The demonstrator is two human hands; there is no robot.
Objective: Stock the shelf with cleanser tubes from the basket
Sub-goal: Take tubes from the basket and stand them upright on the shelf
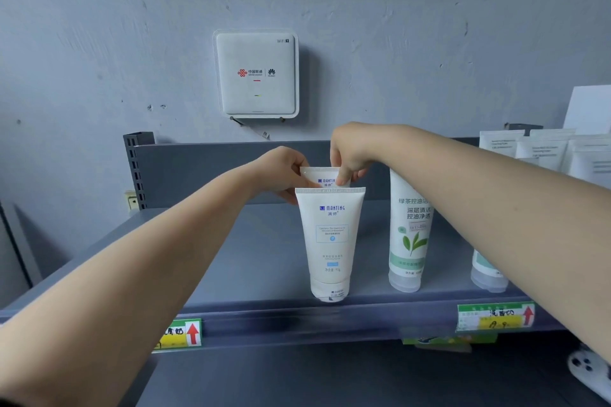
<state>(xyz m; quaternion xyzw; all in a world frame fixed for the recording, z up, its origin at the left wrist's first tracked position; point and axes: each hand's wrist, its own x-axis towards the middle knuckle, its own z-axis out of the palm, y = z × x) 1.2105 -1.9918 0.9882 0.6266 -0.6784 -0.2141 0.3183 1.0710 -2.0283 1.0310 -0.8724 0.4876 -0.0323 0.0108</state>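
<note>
A white cleanser tube [330, 241] with blue lettering stands cap-down at the front edge of the grey shelf [258, 248]. Right behind it stands a second white tube [322, 175] of the same brand; only its top shows. My left hand [281, 172] holds that rear tube's top left corner with curled fingers. My right hand [350, 152] pinches its top right edge from above. The basket is out of sight.
A taller green-leaf tube [410, 228] stands to the right, and another tube [489, 274] partly behind my right forearm. Several white tubes [542, 149] fill the back right. A white router box [256, 74] hangs on the wall above. Price tags [496, 315] line the shelf lip.
</note>
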